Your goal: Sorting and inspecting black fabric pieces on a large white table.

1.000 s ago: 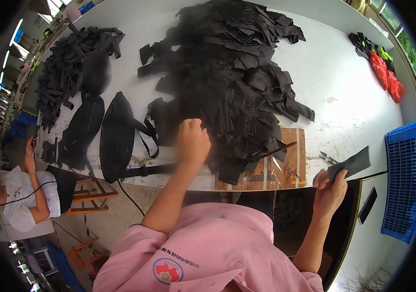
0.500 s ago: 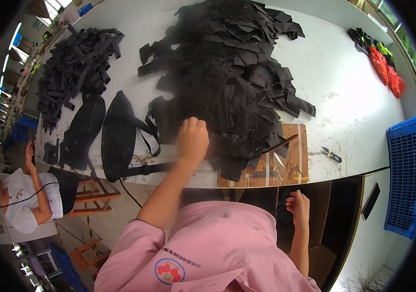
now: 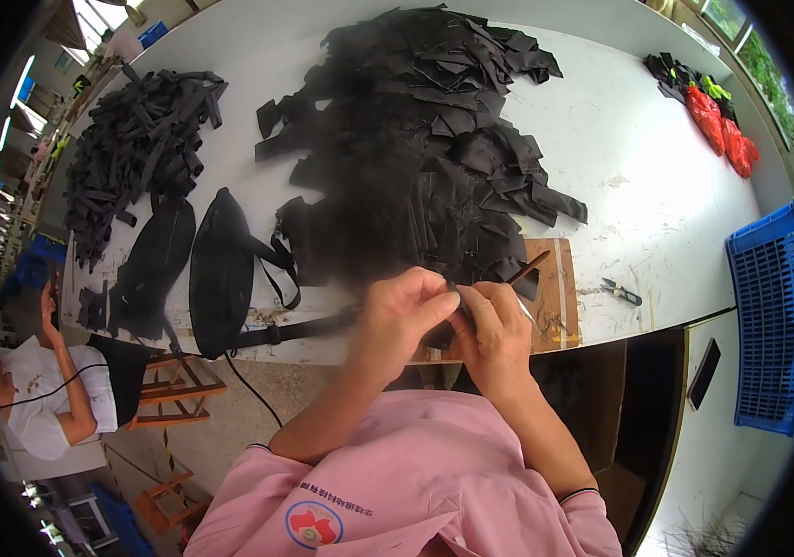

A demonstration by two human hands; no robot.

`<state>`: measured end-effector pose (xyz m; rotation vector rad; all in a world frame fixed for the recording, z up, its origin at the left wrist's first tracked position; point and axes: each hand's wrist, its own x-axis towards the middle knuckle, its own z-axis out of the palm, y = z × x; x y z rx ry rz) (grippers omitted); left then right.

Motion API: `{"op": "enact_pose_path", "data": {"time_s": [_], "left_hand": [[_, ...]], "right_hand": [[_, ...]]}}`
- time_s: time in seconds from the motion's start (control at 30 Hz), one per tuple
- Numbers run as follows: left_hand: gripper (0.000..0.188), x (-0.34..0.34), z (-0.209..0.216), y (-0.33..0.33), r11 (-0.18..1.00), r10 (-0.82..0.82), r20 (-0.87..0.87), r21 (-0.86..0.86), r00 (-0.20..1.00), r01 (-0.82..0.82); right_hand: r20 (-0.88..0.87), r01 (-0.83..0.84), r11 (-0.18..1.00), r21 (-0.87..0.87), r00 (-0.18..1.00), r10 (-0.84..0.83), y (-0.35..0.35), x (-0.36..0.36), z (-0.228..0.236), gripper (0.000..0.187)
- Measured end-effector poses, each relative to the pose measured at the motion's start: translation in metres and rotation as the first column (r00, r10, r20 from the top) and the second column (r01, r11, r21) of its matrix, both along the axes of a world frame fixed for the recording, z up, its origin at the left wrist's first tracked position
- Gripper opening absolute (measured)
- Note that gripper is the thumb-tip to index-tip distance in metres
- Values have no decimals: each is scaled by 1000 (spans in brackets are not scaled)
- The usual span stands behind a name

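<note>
My left hand [image 3: 404, 314] and my right hand [image 3: 497, 332] meet over the table's near edge. The fingers of both are closed on a small black fabric piece [image 3: 452, 287], mostly hidden by the fingertips. Just beyond them is a large heap of black fabric pieces [image 3: 480, 148], many with pale stitch lines. Under and right of my right hand lies a brown wooden board [image 3: 559, 288]. A dark pointed strip [image 3: 530, 266] slants over it. Beside my right fingers shows a thin shiny sliver [image 3: 526, 310] whose kind I cannot make out.
Thread snips [image 3: 621, 292] lie right of the board. Left are black waist bags [image 3: 221, 274] with straps and a pile of black strips [image 3: 142, 130]. Red plastic bags [image 3: 720, 130], a blue crate [image 3: 768, 316] and a phone [image 3: 705, 374] are rightward. A seated person [image 3: 49, 381] works at far left.
My left hand has drawn back from the heap toward me. My right hand has come up from below the table edge to meet it, and both now pinch a small black piece.
</note>
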<state>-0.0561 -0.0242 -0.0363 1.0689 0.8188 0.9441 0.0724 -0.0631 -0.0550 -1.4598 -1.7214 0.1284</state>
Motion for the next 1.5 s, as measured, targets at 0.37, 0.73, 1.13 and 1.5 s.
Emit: {"op": "enact_pose_path", "data": {"time_s": [0.37, 0.73, 1.13, 1.5], "left_hand": [[20, 9, -8, -17, 981, 94, -5, -169, 996, -93], [8, 18, -17, -6, 981, 55, -172, -172, 983, -85], [8, 35, -40, -24, 718, 509, -406, 686, 759, -115], [20, 13, -28, -5, 977, -12, 83, -211, 996, 30]], "right_hand": [[-139, 172, 985, -21, 975, -173, -4, 11, -5, 19], [193, 37, 996, 80, 980, -52, -10, 26, -7, 33], [9, -10, 995, -103, 1000, 11, -10, 15, -14, 13], [-890, -597, 765, -242, -176, -420, -15, 21, -13, 5]]}}
